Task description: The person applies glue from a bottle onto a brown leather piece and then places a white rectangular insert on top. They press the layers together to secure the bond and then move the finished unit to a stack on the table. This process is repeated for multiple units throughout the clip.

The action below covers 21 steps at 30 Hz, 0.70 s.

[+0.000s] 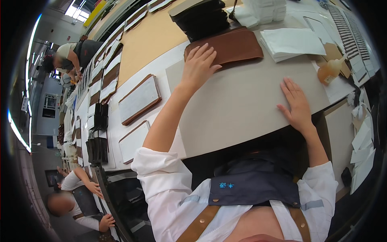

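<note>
My left hand rests on the left end of a brown leather piece, its fingers stretched out and the thumb by the near edge. The leather looks like a flat stack or folded panel; its layers cannot be told apart. Beneath it is a smooth grey board. My right hand lies flat and open at the board's right side, with nothing in it. Just behind the leather rises a stack of black pieces. White sheets are piled to its right.
An amber bottle with a nozzle stands at the right. Two white-topped stacks with brown edges lie left of the board. Bundled white items sit at the back. Two co-workers are at the left.
</note>
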Each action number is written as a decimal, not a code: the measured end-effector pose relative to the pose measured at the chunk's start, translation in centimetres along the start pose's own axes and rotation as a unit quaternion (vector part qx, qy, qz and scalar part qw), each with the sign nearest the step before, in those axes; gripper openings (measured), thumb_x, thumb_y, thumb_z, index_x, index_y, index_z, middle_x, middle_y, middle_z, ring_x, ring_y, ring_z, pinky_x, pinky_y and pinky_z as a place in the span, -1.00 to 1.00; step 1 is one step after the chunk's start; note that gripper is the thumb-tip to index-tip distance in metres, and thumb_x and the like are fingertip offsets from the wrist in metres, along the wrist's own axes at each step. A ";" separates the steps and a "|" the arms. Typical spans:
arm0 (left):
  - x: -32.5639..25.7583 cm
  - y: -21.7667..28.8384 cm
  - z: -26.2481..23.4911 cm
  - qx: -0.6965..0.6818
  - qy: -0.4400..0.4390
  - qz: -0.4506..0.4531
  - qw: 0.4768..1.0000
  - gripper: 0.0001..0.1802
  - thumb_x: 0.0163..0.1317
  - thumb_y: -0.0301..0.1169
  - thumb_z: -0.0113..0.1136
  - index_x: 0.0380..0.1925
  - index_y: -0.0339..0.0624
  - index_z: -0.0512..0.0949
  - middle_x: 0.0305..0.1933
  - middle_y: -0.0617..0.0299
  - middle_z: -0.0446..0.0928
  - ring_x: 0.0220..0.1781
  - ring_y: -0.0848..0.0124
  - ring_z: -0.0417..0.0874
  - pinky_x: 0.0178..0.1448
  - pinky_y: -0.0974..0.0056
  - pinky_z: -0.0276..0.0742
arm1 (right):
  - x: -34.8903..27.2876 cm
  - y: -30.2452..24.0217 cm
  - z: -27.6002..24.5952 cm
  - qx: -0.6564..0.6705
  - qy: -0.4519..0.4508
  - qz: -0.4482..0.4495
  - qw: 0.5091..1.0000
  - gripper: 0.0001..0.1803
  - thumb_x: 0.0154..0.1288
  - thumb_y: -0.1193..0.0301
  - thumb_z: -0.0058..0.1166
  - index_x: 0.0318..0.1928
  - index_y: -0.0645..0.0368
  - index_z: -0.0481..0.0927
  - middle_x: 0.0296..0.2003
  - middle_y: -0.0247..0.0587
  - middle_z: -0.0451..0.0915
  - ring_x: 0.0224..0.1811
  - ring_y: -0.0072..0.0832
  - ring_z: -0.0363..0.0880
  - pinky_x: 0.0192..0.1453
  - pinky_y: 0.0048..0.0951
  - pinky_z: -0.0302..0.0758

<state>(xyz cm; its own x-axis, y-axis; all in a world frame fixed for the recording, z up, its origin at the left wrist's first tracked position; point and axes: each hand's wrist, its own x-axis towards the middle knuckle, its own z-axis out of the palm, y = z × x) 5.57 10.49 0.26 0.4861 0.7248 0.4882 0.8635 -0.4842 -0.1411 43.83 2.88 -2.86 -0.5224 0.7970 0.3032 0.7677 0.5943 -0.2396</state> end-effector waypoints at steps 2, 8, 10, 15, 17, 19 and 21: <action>1.5 1.3 1.3 -0.005 0.001 0.015 1.000 -0.63 0.29 -0.23 0.33 0.01 -0.19 0.65 0.18 0.10 0.65 0.34 0.23 0.56 0.48 0.07 0.36 | 0.0 0.0 -0.1 0.004 0.005 -0.001 1.000 -0.28 0.42 0.08 0.12 0.43 0.25 0.35 0.50 0.01 0.25 0.57 -0.08 0.15 0.63 -0.07 0.06; 2.6 1.0 2.9 -0.025 0.059 0.059 0.996 -0.89 0.23 -0.36 0.33 -0.32 -0.14 0.66 -0.21 0.22 0.76 -0.07 0.26 0.77 0.18 0.16 0.64 | -0.4 0.3 0.0 0.083 0.055 0.011 0.995 -0.40 0.45 0.11 0.09 0.30 0.29 0.49 0.39 0.04 0.41 0.48 -0.08 0.31 0.57 -0.10 0.21; 3.3 1.3 2.3 -0.023 0.046 0.044 0.998 -0.89 0.21 -0.38 0.35 -0.33 -0.14 0.66 -0.26 0.22 0.75 -0.10 0.24 0.77 0.11 0.16 0.65 | -0.7 1.2 -0.1 0.215 0.079 0.036 0.973 -0.47 0.51 0.12 0.04 0.24 0.32 0.54 0.33 0.04 0.49 0.43 -0.13 0.40 0.52 -0.13 0.30; 3.7 1.5 1.6 -0.030 0.078 0.031 0.996 -0.89 0.16 -0.38 0.40 -0.38 -0.13 0.65 -0.30 0.20 0.73 -0.14 0.21 0.76 0.01 0.17 0.64 | -1.8 4.9 -1.4 0.698 0.230 0.207 0.646 -0.45 0.63 0.06 -0.12 0.22 0.32 0.52 0.26 0.02 0.53 0.34 -0.29 0.48 0.41 -0.21 0.44; 3.6 1.6 1.6 -0.028 0.074 0.019 0.997 -0.88 0.16 -0.37 0.40 -0.39 -0.13 0.64 -0.27 0.19 0.74 -0.12 0.22 0.76 0.02 0.17 0.64 | -2.2 7.9 -1.7 0.774 0.280 0.258 0.506 -0.40 0.61 0.01 -0.12 0.28 0.33 0.46 0.28 0.03 0.50 0.35 -0.25 0.46 0.43 -0.19 0.43; 3.4 1.7 1.8 -0.023 0.079 0.022 0.996 -0.87 0.17 -0.36 0.41 -0.40 -0.13 0.64 -0.24 0.18 0.74 -0.08 0.23 0.76 0.02 0.16 0.64 | -2.3 10.0 -2.5 0.850 0.273 0.269 0.361 -0.31 0.60 -0.04 -0.14 0.35 0.36 0.33 0.32 0.07 0.43 0.38 -0.19 0.42 0.46 -0.16 0.43; 3.3 1.7 2.1 -0.016 0.082 0.018 0.996 -0.86 0.17 -0.34 0.41 -0.42 -0.12 0.63 -0.21 0.18 0.75 -0.03 0.24 0.76 0.04 0.16 0.64 | -2.4 11.4 -3.1 0.919 0.228 0.239 0.215 -0.25 0.59 -0.04 -0.13 0.43 0.35 0.19 0.38 0.11 0.34 0.41 -0.11 0.39 0.47 -0.10 0.42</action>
<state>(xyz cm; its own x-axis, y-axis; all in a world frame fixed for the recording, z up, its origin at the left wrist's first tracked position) 8.91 13.04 -0.17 0.4856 0.6185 0.6178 0.8401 -0.5256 -0.1341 54.98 7.36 -3.41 -0.1354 0.9700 -0.2020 -0.9694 -0.1718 -0.1756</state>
